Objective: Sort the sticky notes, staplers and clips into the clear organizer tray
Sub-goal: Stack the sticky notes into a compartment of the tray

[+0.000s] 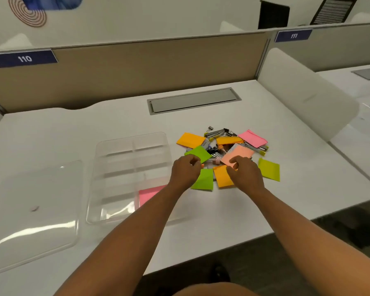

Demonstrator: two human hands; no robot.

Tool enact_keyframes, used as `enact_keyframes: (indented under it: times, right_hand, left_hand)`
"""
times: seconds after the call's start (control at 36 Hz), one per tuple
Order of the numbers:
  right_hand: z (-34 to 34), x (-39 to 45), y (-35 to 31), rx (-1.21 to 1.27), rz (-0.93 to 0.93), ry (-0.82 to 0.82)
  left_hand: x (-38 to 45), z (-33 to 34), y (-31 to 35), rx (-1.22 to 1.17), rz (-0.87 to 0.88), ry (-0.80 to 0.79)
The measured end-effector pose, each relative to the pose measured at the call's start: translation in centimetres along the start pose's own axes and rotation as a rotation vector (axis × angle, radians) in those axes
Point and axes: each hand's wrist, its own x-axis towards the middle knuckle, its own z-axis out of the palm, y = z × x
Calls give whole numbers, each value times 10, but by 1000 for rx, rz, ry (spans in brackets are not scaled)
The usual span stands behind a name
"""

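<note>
Tray (115, 167): left of centre, one pink pad (147, 194) in its near compartment.
Left hand (185, 170): your fingers curl at the green pad (199, 152); grip unclear.
Right hand (245, 173): pinches the salmon pad (240, 154).
Risk: lifting could drag the binder clips (217, 150) underneath.

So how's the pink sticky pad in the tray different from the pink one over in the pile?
The pink pad in the tray lies flat inside a near compartment of the clear organizer tray, partly hidden by the left forearm. The pink pad in the pile sits on the far side of the heap, tilted, resting on a stapler, unsorted. Both are pink sticky notes.
</note>
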Motion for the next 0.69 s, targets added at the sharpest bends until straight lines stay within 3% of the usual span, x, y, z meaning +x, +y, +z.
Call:
enact_keyframes:
  times: [0.31, 0.53, 0.69]
  right_hand:
    - [-11, 58, 41, -48, 27, -23]
    - [-12, 73, 51, -194, 92, -98]
    - [-6, 74, 54, -165, 96, -87]
  left_hand:
    - [41, 36, 1, 267, -349, -14]
    - [65, 46, -3, 284, -432, 67]
    - [66, 47, -7, 233, -412, 167]
